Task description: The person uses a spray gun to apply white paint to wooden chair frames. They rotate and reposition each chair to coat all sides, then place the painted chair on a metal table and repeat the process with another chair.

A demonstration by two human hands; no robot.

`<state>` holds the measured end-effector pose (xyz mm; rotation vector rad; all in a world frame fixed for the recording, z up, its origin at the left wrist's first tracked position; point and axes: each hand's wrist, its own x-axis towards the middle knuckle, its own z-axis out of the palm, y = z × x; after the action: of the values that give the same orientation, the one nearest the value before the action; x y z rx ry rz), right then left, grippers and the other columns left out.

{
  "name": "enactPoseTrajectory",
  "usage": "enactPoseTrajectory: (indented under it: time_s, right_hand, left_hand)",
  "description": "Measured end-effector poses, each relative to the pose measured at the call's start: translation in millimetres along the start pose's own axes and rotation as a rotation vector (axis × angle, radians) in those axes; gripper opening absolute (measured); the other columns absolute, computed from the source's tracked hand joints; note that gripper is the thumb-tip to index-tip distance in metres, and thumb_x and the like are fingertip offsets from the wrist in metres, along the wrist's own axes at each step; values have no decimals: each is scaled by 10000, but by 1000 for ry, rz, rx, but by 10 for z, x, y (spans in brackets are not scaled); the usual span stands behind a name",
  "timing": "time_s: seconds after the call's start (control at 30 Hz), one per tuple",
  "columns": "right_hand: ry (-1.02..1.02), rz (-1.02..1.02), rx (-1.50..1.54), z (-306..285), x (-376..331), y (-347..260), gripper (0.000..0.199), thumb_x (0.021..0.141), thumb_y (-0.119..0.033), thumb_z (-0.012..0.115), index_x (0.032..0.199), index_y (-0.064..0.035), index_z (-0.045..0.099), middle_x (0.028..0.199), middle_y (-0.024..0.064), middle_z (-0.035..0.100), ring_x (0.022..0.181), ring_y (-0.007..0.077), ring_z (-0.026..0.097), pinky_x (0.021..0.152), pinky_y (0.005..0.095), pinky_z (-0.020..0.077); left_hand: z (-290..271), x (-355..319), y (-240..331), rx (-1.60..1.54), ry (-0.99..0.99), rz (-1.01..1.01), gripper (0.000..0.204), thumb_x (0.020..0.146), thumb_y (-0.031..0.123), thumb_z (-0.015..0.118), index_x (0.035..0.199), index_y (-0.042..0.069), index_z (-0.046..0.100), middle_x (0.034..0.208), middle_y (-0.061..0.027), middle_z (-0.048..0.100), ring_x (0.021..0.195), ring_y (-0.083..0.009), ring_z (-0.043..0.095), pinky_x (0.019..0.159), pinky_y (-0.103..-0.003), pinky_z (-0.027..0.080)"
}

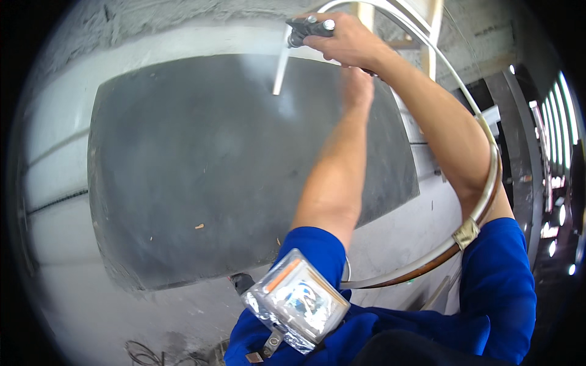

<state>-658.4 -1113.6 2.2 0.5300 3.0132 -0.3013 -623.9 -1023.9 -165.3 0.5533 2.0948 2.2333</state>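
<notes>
At the top, my right hand (348,38) is wrapped round the grip of a dark spray gun (299,30) with silver knobs. A narrow white strip (281,72) slants down from the gun's front end; whether it is joined to the gun I cannot tell. Pale mist spreads beside the strip over a large dark grey board (201,158). Just below my right hand is my left hand (357,90), smeared by motion, its fingers mostly hidden. A small dark piece shows between the two hands; what it is stays unclear.
A white hose (455,76) arcs past my right arm and crosses my front, with tape (467,233) wrapped round it and a brown line. A badge in a clear sleeve (299,299) hangs at my chest. Wooden bars (434,36) stand upper right; cables (145,354) lie lower left.
</notes>
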Motion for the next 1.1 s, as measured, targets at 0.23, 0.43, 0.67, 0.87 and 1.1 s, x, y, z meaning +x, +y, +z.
enactPoseTrajectory:
  time_s: [0.23, 0.43, 0.67, 0.87, 1.1]
  right_hand:
    - [398, 59, 400, -1572, -2225, 2311, 453, 981, -151, 655, 1417, -42, 601, 980, 42, 720, 771, 102, 607, 741, 265, 526]
    - [862, 200, 1100, -874, -2819, 5373, 623, 968, -201, 711, 1522, -60, 462, 914, 61, 695, 722, 116, 673, 442, 248, 450]
    - [891, 118, 1756, 345, -2385, 6573, 553, 958, -171, 695, 1468, -60, 515, 902, 74, 697, 710, 137, 684, 434, 249, 476]
    - [909, -84, 1786, 44, -1879, 6844, 521, 963, -221, 678, 1440, -46, 566, 827, 39, 690, 651, 96, 653, 445, 253, 489]
    - [798, 65, 1602, -532, -1400, 7011, 516, 956, -284, 698, 1401, -48, 586, 795, 26, 683, 625, 98, 634, 464, 266, 500]
  left_hand:
    - [-12, 45, 3, 366, -100, -143, 715, 935, 403, 643, 1573, 197, 395, 1227, -260, 696, 1147, -429, 673, 986, -488, 521]
    - [128, -133, -49, 846, 60, -79, 647, 1033, 431, 514, 1612, 231, 304, 1300, -271, 657, 1187, -463, 632, 1011, -510, 481]
    - [112, -296, -162, 820, 94, 84, 654, 1076, 345, 476, 1632, 81, 255, 1391, -202, 580, 880, -274, 661, 723, -374, 556]
    - [173, -187, -117, 1019, 90, 325, 624, 1089, 317, 466, 1640, 117, 251, 1362, -188, 595, 965, -263, 648, 775, -365, 552]
    - [275, -353, -44, 1008, 153, 149, 616, 1096, 315, 468, 1640, 121, 255, 1330, -168, 597, 994, -243, 630, 810, -354, 539]
